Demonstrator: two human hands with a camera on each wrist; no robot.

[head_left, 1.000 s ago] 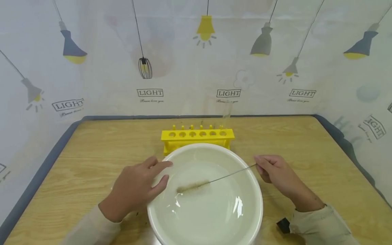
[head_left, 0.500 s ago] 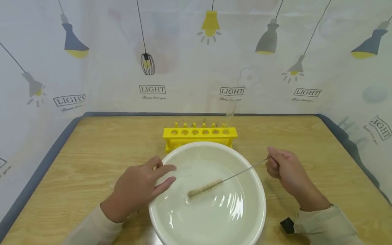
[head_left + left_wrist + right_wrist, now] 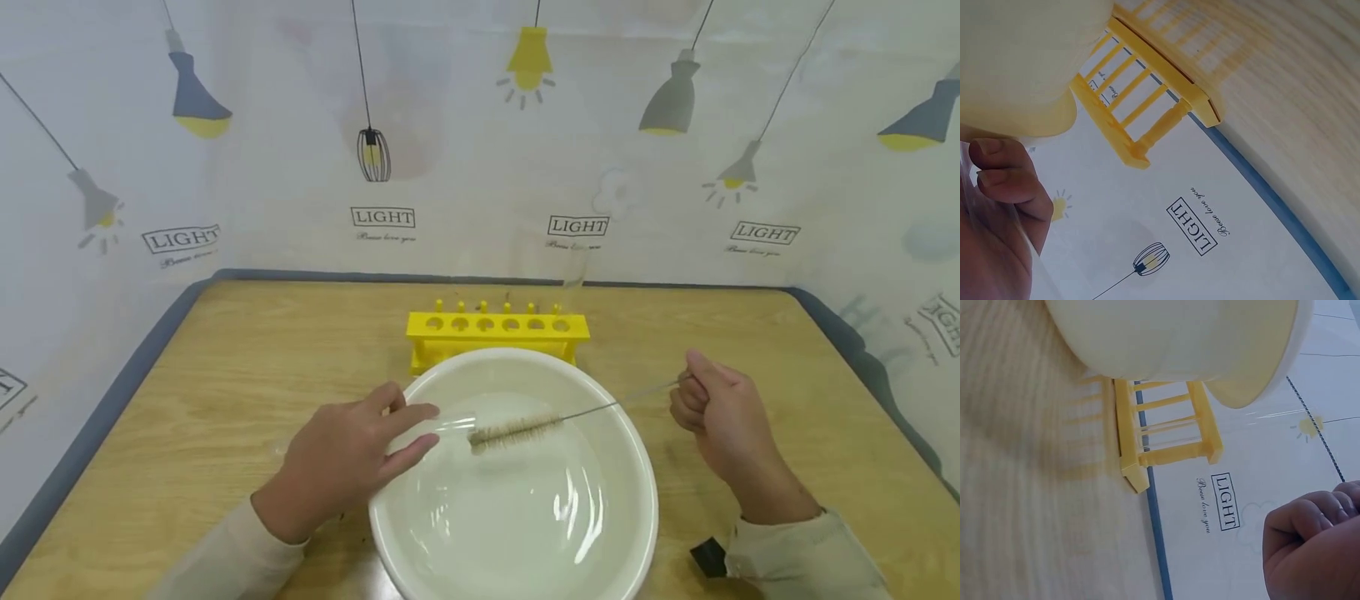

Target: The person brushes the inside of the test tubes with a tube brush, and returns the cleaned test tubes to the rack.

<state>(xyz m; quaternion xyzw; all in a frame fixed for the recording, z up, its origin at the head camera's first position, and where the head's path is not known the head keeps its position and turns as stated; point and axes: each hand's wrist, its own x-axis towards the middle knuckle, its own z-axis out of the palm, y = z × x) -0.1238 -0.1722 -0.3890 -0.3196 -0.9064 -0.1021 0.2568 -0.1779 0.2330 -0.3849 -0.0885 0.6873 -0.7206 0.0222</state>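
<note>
My left hand (image 3: 348,450) holds a clear test tube (image 3: 456,423) over the left rim of a white basin (image 3: 649,500) with water in it. Part of the tube is hidden behind the fingers. To the right, my right hand (image 3: 727,425) grips the thin wire handle of a test tube brush (image 3: 517,429). The brush's pale bristles hang above the water, their tip right by the tube's open end; whether they touch, I cannot tell. In the right wrist view the twisted wire (image 3: 1316,431) runs up from the curled fingers (image 3: 1313,509).
Behind the basin stands a yellow test tube rack (image 3: 498,327), with a clear tube (image 3: 574,271) upright at its right end. A small black piece (image 3: 708,557) lies by the right cuff. A printed cloth (image 3: 480,167) closes off the wooden table's back.
My right hand has moved right and slightly up, and the brush has risen from the water towards level. The test tube in my left hand has come into clearer view beside the brush tip.
</note>
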